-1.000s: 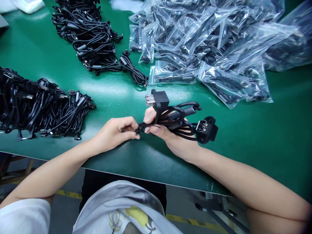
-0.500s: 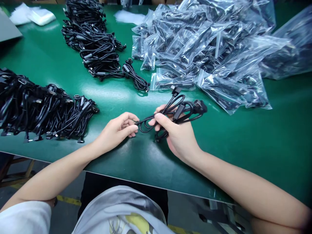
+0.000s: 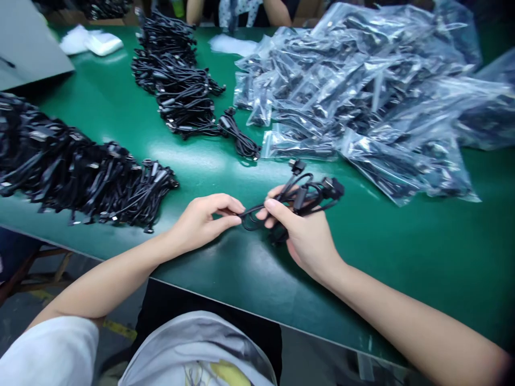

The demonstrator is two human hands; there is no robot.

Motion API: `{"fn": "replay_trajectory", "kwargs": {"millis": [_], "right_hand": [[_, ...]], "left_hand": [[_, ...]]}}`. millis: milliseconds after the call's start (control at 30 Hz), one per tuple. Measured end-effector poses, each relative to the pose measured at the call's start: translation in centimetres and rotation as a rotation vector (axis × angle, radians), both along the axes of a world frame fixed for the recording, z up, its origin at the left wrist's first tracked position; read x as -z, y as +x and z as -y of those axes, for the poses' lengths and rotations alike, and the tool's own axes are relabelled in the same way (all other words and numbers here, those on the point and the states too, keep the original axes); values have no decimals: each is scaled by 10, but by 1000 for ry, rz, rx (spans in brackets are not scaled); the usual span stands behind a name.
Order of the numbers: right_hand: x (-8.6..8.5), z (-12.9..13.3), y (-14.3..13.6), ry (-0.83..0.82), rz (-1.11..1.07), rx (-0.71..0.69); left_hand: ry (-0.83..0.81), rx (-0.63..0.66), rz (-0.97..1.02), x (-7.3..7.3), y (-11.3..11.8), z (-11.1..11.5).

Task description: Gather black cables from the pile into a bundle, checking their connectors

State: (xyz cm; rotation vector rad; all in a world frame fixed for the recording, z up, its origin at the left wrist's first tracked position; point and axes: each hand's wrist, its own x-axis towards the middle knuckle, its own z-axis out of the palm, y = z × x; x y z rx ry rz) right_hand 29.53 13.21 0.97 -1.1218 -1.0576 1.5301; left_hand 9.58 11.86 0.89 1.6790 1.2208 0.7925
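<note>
At the far left of my view I have a pale grey box (image 3: 30, 45) standing on the green table (image 3: 426, 257). Nearer, along the left side, lies a long row of black cables (image 3: 76, 166), heaped close together with their metal plugs poking out. Below the table's near edge on the left I can make out part of a wooden stool (image 3: 60, 271). A small stack of white plastic (image 3: 96, 42) lies far back, just beside the box. Right of it, a second heap of black cables (image 3: 177, 80) runs from the far side towards the middle.

My left hand (image 3: 199, 225) is near the table's front, thumb and fingertips pinching the thin end of a black cable bundle (image 3: 301, 195). A loose coil (image 3: 240, 135) lies beyond it, at the near end of the second heap. On the far side I see a co-worker's forearm (image 3: 277, 12).

The bundle is held above the table, just right of centre, in my right hand (image 3: 311, 238): thumb pressed against its strands, fingers curled around it, connectors sticking out. Far right, clear bags of cables (image 3: 362, 91) form a large, glossy pile.
</note>
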Motion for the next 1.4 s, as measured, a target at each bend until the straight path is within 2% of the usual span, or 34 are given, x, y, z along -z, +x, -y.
{"fn": "replay_trajectory", "kwargs": {"millis": [133, 200, 233, 300, 367, 433, 500, 567, 633, 700, 800, 900, 1033, 1167, 1267, 1400], "right_hand": [[0, -2, 2, 11, 51, -49], [0, -5, 2, -38, -11, -95], [1, -7, 2, -56, -33, -120], [1, -10, 3, -68, -33, -176], [3, -11, 3, -71, -37, -218], [4, -12, 2, -121, -85, -268], [5, -11, -1, -185, -144, -310], [5, -10, -2, -243, -166, -341], [5, -9, -3, -278, -173, -345], [6, -8, -3, -282, -170, -345], [6, -5, -2, -250, -169, -324], [5, -1, -2, -228, -203, -340], [7, 0, 0, -231, -251, -394], [11, -1, 1, -251, -220, -391], [11, -2, -1, -269, -191, -407], [11, -3, -6, -297, -182, -407]], "left_hand": [[-117, 61, 149, -1, 3, -2], [-103, 4, 176, -5, -3, -1], [-29, -59, 137, -7, -9, 1], [216, -238, -72, -12, -28, 8], [454, -440, -407, -15, -56, 16], [479, -573, -743, -14, -83, 22], [410, -541, -922, -14, -102, 25], [402, -508, -944, -17, -105, 27], [435, -544, -808, -26, -96, 28], [369, -559, -492, -37, -79, 28], [54, -372, 114, -46, -48, 23], [-225, -185, 451, -40, -16, 12], [-330, -108, 583, -20, 11, -3], [-283, -151, 557, -4, 10, -9], [-292, -176, 527, -1, 2, -10], [-271, -212, 482, -7, -4, -11]]}}
